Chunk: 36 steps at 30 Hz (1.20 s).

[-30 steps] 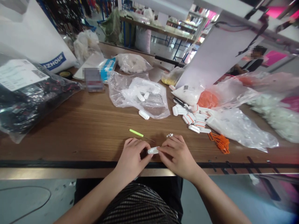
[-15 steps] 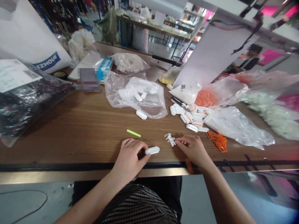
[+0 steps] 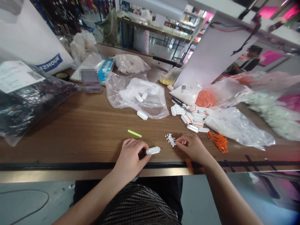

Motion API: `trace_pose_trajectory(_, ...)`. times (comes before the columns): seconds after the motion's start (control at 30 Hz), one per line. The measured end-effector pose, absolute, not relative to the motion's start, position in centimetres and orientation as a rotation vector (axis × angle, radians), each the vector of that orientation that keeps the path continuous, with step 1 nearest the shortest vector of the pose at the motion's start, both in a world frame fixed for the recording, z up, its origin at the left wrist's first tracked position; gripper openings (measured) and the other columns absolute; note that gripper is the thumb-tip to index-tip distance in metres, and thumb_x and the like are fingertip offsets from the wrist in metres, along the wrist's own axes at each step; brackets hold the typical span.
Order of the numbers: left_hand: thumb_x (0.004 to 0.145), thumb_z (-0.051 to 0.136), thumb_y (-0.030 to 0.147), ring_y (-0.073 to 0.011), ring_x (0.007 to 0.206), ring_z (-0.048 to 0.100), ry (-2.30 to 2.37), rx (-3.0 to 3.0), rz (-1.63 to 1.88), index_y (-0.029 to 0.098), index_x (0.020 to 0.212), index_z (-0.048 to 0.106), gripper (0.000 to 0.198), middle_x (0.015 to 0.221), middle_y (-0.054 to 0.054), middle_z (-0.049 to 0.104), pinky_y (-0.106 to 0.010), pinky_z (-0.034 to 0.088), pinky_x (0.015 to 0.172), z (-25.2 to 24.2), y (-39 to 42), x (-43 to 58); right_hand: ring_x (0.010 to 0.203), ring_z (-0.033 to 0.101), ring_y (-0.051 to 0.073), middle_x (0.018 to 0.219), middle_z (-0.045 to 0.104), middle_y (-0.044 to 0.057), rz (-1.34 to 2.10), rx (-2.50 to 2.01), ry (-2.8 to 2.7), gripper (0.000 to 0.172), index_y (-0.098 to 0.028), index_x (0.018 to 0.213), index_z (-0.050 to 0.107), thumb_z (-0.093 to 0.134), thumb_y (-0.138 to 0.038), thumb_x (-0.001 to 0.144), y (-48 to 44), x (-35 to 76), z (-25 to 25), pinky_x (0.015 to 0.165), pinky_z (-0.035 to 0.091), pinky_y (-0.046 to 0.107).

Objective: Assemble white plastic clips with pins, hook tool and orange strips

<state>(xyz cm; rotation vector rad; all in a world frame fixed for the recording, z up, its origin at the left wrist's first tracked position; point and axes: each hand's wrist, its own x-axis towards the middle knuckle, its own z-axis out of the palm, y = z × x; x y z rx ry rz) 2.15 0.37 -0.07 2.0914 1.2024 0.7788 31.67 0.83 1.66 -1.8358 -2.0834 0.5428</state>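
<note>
Left hand (image 3: 130,161) grips a white strip (image 3: 152,150), its long axis running sideways above the table (image 3: 70,131); right hand (image 3: 192,147), grip unclear, has its fingertips just right of white bits (image 3: 170,140).

Smooth wood-grain laminate on the table (image 3: 70,134), faintly glossy; dull metal edging (image 3: 93,175) along its near side. Far centre, thin glossy clear plastic bags (image 3: 145,98). Near centre, a matt white plastic strip (image 3: 152,150), a lime-green plastic handle (image 3: 134,133), and a fine metal needle (image 3: 147,138).
</note>
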Motion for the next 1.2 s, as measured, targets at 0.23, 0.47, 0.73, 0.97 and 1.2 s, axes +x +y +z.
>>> trace_pose_trajectory(0.23, 0.083, 0.078, 0.015, -0.0204, 0.084, 0.062, 1.207, 2.074, 0.784, 0.022, 0.084, 0.063, 0.017, 0.082, 0.004, 0.068, -0.044, 0.037, 0.093, -0.1, 0.3, 2.2, 0.064, 0.063, 0.017, 0.072, 0.073, 0.000, 0.705, -1.834, -1.862, 0.017, -0.023, 0.076, 0.073, 0.066, -0.034, 0.086, 0.2, 30.2, 2.1, 0.063, 0.046, 0.030)
trace_pose_trajectory(0.47, 0.082, 0.079, 0.015, -0.0207, 0.083, 0.062, 1.194, 2.071, 0.800, 0.023, 0.085, 0.062, 0.018, 0.083, 0.004, 0.068, -0.044, 0.037, 0.093, -0.3, 0.4, 2.1, 0.076, 0.062, 0.016, 0.076, 0.070, -0.001, 0.811, -1.557, -1.926, 0.016, -0.024, 0.076, 0.069, 0.065, -0.030, 0.091, -0.3, 27.4, 3.1, 0.075, 0.045, 0.031)
trace_pose_trajectory(0.73, 0.081, 0.079, 0.015, -0.0206, 0.082, 0.062, 1.185, 2.068, 0.834, 0.023, 0.086, 0.062, 0.020, 0.083, 0.004, 0.068, -0.045, 0.038, 0.093, -0.7, 0.5, 2.2, 0.073, 0.058, 0.015, 0.072, 0.065, -0.003, 0.718, -1.462, -2.119, 0.015, -0.022, 0.078, 0.066, 0.065, -0.024, 0.092, -0.5, 25.8, 3.0, 0.081, 0.039, 0.033)
trace_pose_trajectory(0.97, 0.083, 0.078, 0.017, -0.0202, 0.082, 0.062, 1.172, 2.065, 0.852, 0.023, 0.085, 0.062, 0.017, 0.083, 0.004, 0.069, -0.044, 0.038, 0.092, -0.6, 0.4, 2.2, 0.073, 0.055, 0.015, 0.073, 0.061, -0.002, 0.556, -1.399, -2.294, 0.012, -0.020, 0.080, 0.064, 0.062, -0.018, 0.092, -0.6, 23.7, 3.2, 0.080, 0.036, 0.034)
trace_pose_trajectory(1.2, 0.083, 0.077, 0.019, -0.0201, 0.079, 0.060, 1.182, 2.069, 0.843, 0.023, 0.084, 0.061, 0.017, 0.080, 0.004, 0.067, -0.044, 0.039, 0.091, -0.6, 0.4, 2.2, 0.074, 0.056, 0.015, 0.072, 0.062, -0.002, 0.420, -1.420, -2.380, 0.015, -0.019, 0.079, 0.065, 0.061, -0.017, 0.093, -0.3, 23.0, 3.5, 0.083, 0.034, 0.035)
